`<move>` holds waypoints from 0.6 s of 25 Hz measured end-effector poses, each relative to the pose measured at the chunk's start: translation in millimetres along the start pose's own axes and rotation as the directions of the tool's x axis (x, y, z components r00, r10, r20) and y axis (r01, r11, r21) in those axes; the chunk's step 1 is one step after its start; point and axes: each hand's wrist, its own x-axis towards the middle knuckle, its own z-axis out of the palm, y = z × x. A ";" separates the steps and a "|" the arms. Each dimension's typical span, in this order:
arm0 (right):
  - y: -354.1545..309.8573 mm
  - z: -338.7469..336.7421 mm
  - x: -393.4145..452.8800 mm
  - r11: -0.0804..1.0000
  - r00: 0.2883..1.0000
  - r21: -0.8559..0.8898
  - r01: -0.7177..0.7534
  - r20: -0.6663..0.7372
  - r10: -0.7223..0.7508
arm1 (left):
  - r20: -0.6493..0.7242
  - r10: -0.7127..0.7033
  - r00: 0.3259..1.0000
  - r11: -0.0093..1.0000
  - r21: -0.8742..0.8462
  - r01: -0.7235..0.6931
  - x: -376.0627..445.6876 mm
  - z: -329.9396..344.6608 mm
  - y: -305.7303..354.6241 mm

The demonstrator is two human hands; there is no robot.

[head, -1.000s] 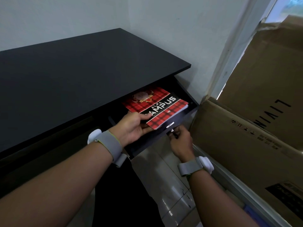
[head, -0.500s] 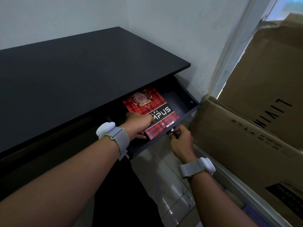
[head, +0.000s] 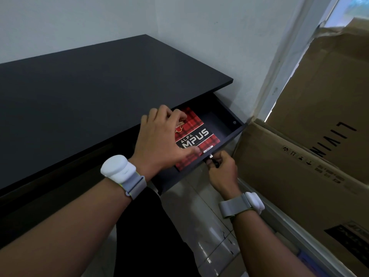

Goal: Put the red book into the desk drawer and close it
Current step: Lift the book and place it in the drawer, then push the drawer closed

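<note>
L hand (head: 159,140) now atop book (head: 196,136)

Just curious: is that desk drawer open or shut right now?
Open. The drawer sticks out from under the desktop, with the red book lying visible inside.

Red book (head: 196,136) flat in open drawer (head: 225,127)

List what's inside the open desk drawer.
Only the red book shows, lying flat on the drawer floor, bare floor to its right. The left hand covers its left part; the desk top hides the drawer's back.
</note>
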 end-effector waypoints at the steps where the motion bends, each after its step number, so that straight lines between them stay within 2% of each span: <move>1: -3.7 -0.5 -0.4 1.000 1.000 0.004 0.003 0.008 -0.003 | 0.008 0.011 1.000 0.994 0.108 -0.012 -3.0 1.2 -3.8; 3: -11.2 -1.2 -0.1 1.000 1.000 0.005 0.023 0.014 -0.023 | 0.097 -0.057 0.994 0.967 0.252 0.031 -4.8 2.7 -13.2; 6: -18.2 2.6 3.8 0.999 0.999 0.022 0.044 0.012 -0.044 | 0.149 -0.100 0.984 0.962 0.267 0.058 -2.1 5.2 -25.9; 15: -48.9 23.3 18.2 0.992 0.999 0.122 0.032 -0.016 -0.030 | -0.043 -0.046 0.998 0.980 0.192 0.053 5.5 -5.7 -33.7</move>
